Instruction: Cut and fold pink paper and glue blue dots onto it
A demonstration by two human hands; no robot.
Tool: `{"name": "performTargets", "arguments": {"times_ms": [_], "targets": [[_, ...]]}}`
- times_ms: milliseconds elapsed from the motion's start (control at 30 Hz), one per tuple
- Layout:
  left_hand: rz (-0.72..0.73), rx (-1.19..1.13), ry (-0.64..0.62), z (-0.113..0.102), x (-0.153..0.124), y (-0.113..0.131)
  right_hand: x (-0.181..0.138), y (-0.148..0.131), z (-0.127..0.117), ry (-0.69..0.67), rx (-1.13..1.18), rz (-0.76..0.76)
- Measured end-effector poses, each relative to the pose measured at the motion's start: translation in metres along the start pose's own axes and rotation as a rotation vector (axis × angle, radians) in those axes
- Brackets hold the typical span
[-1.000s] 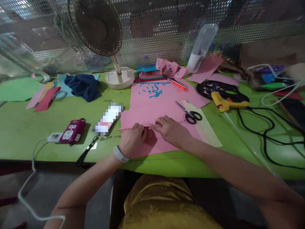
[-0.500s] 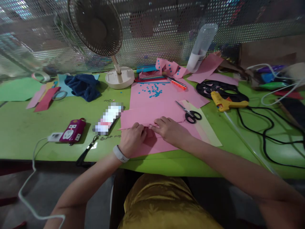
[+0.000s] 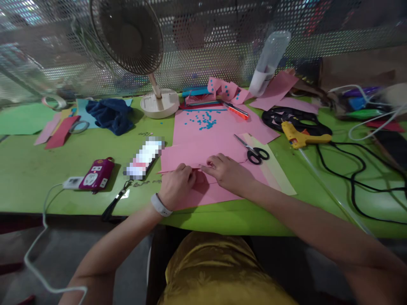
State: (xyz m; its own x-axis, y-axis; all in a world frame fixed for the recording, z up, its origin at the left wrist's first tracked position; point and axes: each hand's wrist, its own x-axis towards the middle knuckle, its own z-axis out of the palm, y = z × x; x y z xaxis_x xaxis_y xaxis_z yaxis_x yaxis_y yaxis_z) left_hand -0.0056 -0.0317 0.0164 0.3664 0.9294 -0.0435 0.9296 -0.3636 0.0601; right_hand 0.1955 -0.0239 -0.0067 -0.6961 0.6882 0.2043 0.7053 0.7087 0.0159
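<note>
Both hands work at a folded edge of pink paper (image 3: 193, 153) on the green table. My left hand (image 3: 178, 183), with a white band at the wrist, has its fingers curled closed on that edge. Opposite it, my right hand (image 3: 230, 173) pinches the same paper between thumb and bent fingers. The fold's exact shape is partly hidden by the fingers. Just right of the right hand lie black-handled scissors (image 3: 259, 155), partly on a pale yellow sheet (image 3: 282, 182). Beyond the hands, small blue paper bits (image 3: 208, 123) are scattered over another pink sheet (image 3: 190, 131).
A phone (image 3: 146, 157) and a purple power strip (image 3: 97, 174) lie to the left. Behind stand a fan (image 3: 160, 103) and a clear bottle (image 3: 270, 59). An orange cutter (image 3: 238, 112) lies behind the blue bits. A yellow glue gun (image 3: 303, 137) with black cable lies right.
My right hand has shifted very slightly along the fold, its index finger bending more. My left hand stays in the same place on the paper.
</note>
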Motion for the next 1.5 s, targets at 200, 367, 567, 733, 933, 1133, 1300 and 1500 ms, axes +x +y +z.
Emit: {"name": "performTargets", "arguments": {"times_ms": [200, 367, 567, 733, 933, 1133, 1300, 1500], "targets": [[0.006, 0.003, -0.013, -0.001, 0.0, 0.0, 0.001, 0.0, 0.0, -0.008, -0.017, -0.004], [0.003, 0.008, 0.006, 0.0, 0.0, 0.0, 0.001, 0.002, 0.002, -0.01, 0.017, 0.006], [0.0, 0.013, -0.009, -0.002, -0.001, 0.001, 0.0, 0.002, 0.002, -0.005, -0.009, -0.003], [0.016, -0.014, 0.0, 0.0, 0.0, 0.0, 0.002, -0.004, -0.003, -0.018, -0.081, -0.029], [0.015, -0.002, 0.028, -0.002, -0.002, -0.002, 0.005, -0.008, -0.01, -0.058, -0.191, -0.101], [0.188, 0.089, 0.19, -0.017, -0.024, -0.003, 0.006, -0.006, -0.009, -0.071, -0.186, -0.106], [0.193, 0.124, 0.273, -0.009, -0.045, -0.002, 0.005, -0.006, -0.009, -0.051, -0.187, -0.123], [0.374, 0.056, 0.216, 0.013, -0.048, 0.001, 0.005, -0.007, -0.006, -0.039, -0.181, -0.116]]}}
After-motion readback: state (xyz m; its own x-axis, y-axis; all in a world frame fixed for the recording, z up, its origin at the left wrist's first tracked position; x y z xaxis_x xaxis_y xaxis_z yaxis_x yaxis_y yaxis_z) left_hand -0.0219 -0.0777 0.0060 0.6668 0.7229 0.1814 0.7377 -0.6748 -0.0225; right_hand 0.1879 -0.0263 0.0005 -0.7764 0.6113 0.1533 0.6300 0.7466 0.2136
